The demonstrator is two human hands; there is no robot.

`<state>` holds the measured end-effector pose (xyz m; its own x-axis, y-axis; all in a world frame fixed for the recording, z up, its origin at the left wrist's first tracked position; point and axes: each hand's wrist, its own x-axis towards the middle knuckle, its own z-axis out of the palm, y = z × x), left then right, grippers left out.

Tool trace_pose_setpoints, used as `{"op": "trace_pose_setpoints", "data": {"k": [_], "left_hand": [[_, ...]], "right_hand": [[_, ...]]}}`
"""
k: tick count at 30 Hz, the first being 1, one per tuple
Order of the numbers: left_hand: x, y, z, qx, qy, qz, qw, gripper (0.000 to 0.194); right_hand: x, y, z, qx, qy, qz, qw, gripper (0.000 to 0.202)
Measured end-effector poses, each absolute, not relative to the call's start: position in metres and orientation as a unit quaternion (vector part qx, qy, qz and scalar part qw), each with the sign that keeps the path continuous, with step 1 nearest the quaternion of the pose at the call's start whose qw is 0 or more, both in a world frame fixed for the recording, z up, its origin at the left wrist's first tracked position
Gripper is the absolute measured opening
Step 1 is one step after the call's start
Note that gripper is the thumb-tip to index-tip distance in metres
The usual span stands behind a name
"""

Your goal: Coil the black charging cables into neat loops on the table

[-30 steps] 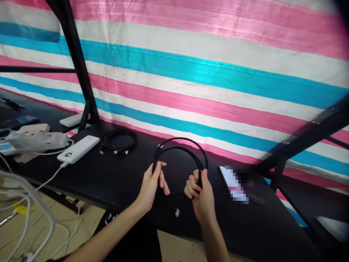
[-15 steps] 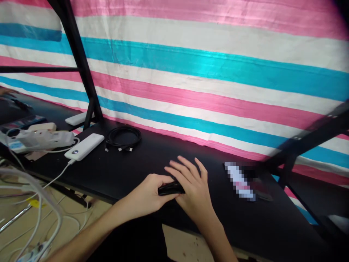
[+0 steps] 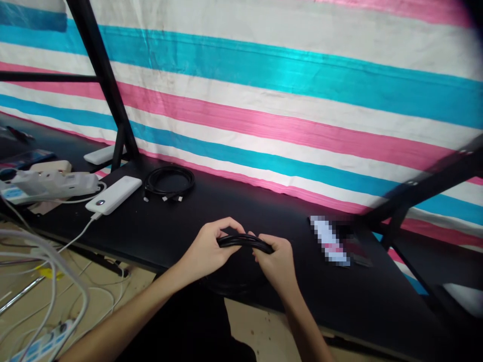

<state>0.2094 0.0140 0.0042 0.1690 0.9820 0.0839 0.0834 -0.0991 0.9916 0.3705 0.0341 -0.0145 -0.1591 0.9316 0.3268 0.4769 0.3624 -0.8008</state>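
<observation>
A bundle of black cable [image 3: 246, 240] runs in a slight arch between my two hands, above the near part of the black table [image 3: 158, 241]. My left hand [image 3: 213, 247] is closed round its left end, with thumb and fingers pinching it. On the other end my right hand [image 3: 277, 256] grips the strands, its fingers curled under. Lower down, a dark loop of the same coil seems to hang below the hands, hard to make out against the dark table and clothing. Another coiled black cable [image 3: 169, 182] with several plugs lies farther back on the table.
A white power bank [image 3: 113, 195] with a white cable plugged in lies at the left, beside a white power strip [image 3: 71, 183]. To the right sits a pixelated flat item [image 3: 329, 241]. Black metal frame legs [image 3: 109, 90] stand before a striped sheet [image 3: 264, 115].
My right hand, spread with fingers outstretched before, has closed on the cable bundle. The bundle shows more openly between the hands. The camera view has tilted down slightly.
</observation>
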Motion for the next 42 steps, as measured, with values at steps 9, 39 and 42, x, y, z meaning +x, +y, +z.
{"op": "trace_pose_setpoints", "data": {"k": [9, 39, 42], "left_hand": [[0.200, 0.003, -0.006, 0.640, 0.445, 0.450, 0.437, 0.047], [0.196, -0.018, -0.023, 0.724, 0.524, 0.330, 0.304, 0.026], [0.192, -0.018, -0.029, 0.697, 0.562, 0.325, 0.305, 0.032]], "right_hand": [[0.372, 0.028, -0.010, -0.494, -0.735, 0.238, 0.399, 0.020], [0.392, -0.031, -0.039, -0.573, -0.472, 0.387, 0.547, 0.026], [0.391, -0.027, -0.032, -0.548, -0.504, 0.436, 0.506, 0.029]]}}
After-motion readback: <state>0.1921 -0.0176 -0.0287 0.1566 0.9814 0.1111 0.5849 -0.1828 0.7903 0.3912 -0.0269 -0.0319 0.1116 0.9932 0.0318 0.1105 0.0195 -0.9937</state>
